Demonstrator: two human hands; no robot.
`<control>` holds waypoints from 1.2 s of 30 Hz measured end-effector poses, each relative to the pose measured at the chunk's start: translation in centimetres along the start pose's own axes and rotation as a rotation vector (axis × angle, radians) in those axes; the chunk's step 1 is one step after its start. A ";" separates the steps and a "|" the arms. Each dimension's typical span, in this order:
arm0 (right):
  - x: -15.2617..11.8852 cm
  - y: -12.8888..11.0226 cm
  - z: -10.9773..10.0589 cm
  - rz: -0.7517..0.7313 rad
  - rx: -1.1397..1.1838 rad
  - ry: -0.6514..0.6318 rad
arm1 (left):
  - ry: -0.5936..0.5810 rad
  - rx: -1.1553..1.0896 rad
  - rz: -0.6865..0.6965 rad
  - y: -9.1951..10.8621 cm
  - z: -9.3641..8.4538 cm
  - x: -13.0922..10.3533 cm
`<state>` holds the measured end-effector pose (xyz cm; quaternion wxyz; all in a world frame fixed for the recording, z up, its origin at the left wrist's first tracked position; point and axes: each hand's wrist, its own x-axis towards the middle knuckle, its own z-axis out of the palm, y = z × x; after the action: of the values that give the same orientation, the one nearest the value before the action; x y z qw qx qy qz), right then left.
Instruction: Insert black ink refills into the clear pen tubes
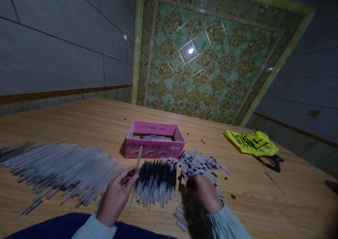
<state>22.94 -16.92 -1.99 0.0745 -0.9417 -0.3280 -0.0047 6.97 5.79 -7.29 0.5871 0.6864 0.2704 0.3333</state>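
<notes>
— Patterned green tiles (pixel 221 43) are showing beyond a wood-grain surface (pixel 100 117), where a person is working with both hands.
— What is the left hand (pixel 116 195) doing?
— It is pinching a pale tube (pixel 138 159) between thumb and fingers, nearly upright, in front of a pink box (pixel 154 152).
— And the right hand (pixel 204 193)?
— It is hovering or resting at the near edge of a heap of small black and white pieces (pixel 199 163); its fingers are sinking into shadow, so I cannot tell their opening or hold.
— Between the hands?
— Black-and-pale sticks (pixel 158 177) are lying in a row.
</notes>
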 end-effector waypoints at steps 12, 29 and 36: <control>1.3 -0.4 2.3 -0.005 -0.018 0.098 | -0.052 -0.258 -0.214 -0.2 0.3 -0.2; 2.2 -1.7 3.0 -0.052 -0.025 0.097 | -0.094 -0.221 -0.200 -0.3 0.3 -0.2; 1.2 -2.9 3.5 -0.065 0.066 0.027 | -0.129 -0.303 -0.200 -0.1 0.8 -0.4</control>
<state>21.95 -13.46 -5.03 0.1097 -0.9275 -0.3574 -0.0088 7.36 5.01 -7.55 0.7301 0.5798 0.2457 0.2653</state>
